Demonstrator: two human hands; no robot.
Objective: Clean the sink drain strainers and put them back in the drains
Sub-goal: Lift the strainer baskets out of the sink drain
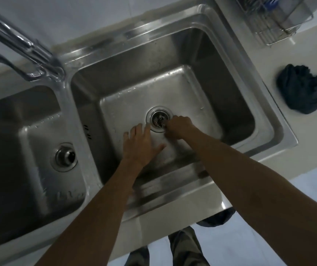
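Right hand (178,124) fingertips hidden at strainer (158,119) rim (grip unclear); faucet (17,41) blurred, cut off top-left.

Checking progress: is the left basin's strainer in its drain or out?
In. The left strainer sits seated in the floor of the left basin, knob up, with nothing touching it.

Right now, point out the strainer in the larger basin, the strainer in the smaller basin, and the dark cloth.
Larger-basin strainer (157,119): head view, on its visible perforated middle.
Smaller-basin strainer (66,156): head view, on its central knob.
Dark cloth (301,89): head view, on the crumpled middle.
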